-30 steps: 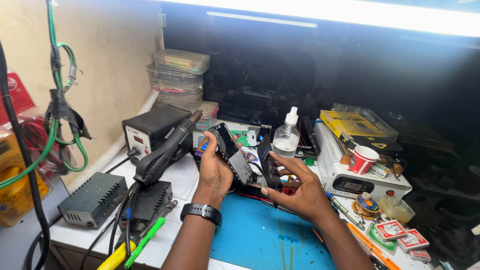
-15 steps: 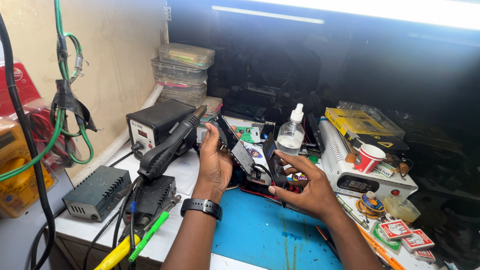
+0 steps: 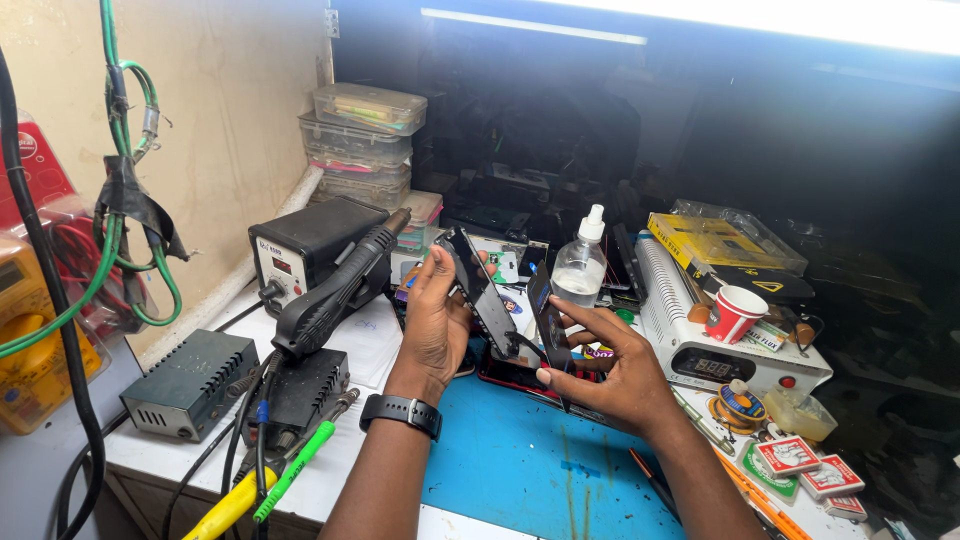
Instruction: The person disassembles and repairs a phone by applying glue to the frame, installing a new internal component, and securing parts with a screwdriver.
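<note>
My left hand point(image 3: 435, 320), a black watch on its wrist, grips a dark phone body point(image 3: 478, 290) held up on edge above the bench. My right hand point(image 3: 612, 365) holds a thin black screen panel point(image 3: 545, 318), also on edge, just right of the phone body. A thin cable seems to link the two parts near their lower ends. Both hands hover over the far edge of a blue work mat point(image 3: 520, 460). Another dark phone part lies flat on the mat under the hands.
A hot-air handle point(image 3: 335, 290) rests on its stand, left of my left hand, before a black station box point(image 3: 305, 245). A clear pump bottle point(image 3: 580, 265), a white machine point(image 3: 720, 340), a red-and-white cup point(image 3: 735, 312), stacked plastic boxes point(image 3: 365, 145) and small packets point(image 3: 800, 460) crowd the bench.
Both hands have tilted the phone body and the screen panel more upright and brought them a little nearer together. The view has shifted slightly.
</note>
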